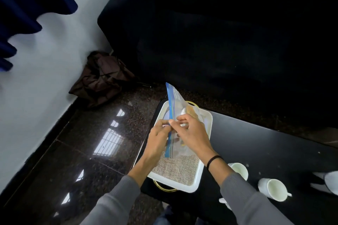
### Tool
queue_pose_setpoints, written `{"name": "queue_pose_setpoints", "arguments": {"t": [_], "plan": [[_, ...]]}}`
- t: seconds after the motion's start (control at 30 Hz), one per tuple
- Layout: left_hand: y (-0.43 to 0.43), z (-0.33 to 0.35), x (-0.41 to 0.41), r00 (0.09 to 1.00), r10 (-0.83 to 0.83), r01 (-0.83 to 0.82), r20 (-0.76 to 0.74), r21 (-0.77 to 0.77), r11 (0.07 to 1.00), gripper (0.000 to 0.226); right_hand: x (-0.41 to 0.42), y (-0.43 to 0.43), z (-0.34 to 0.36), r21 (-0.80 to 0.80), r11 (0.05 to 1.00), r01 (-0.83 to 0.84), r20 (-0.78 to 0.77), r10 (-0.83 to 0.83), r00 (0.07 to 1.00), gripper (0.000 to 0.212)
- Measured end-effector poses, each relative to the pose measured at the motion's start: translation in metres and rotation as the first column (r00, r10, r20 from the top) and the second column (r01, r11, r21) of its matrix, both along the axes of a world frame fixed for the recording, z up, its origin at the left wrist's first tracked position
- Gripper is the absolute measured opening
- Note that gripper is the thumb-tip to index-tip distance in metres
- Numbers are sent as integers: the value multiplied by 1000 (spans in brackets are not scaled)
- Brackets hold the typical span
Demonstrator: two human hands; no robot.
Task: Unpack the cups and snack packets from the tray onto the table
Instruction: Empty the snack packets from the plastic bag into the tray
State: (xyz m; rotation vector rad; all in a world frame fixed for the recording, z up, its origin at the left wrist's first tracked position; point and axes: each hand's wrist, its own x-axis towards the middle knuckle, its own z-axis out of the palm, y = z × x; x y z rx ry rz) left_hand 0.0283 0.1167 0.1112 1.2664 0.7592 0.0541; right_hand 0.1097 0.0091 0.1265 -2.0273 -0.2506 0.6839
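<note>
Snack bag (180,107), clear with a blue zip strip, is held above the white tray (198,173); left hand (158,138) and right hand (193,133) pinch its strip. Two white cups (272,189) stand right of the tray.

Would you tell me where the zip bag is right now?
In the head view, the zip bag is held upright over the white tray, pinched between left hand and right hand.
</note>
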Motion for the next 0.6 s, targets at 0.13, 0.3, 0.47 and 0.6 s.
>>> {"name": "queue_pose_setpoints", "arguments": {"t": [0.13, 0.3, 0.47, 0.6], "plan": [[-13, 10, 8, 1000, 21, -19, 13, -147, 989, 42, 7, -18, 13, -65, 998, -22, 93, 28, 995, 45], [-28, 13, 14, 1000, 16, -15, 6, -105, 994, 33, 12, -36, 20, -106, 992, -64, 148, 79, 986, 33], [-41, 17, 12, 999, 27, -30, -32, -92, 995, 21, 13, -53, 19, -142, 979, -147, 95, 161, 982, 25], [-47, 21, 10, 998, 8, -10, -55, -48, 999, 19, 14, -64, 20, -160, 960, -229, 32, 237, 971, 20]]}}
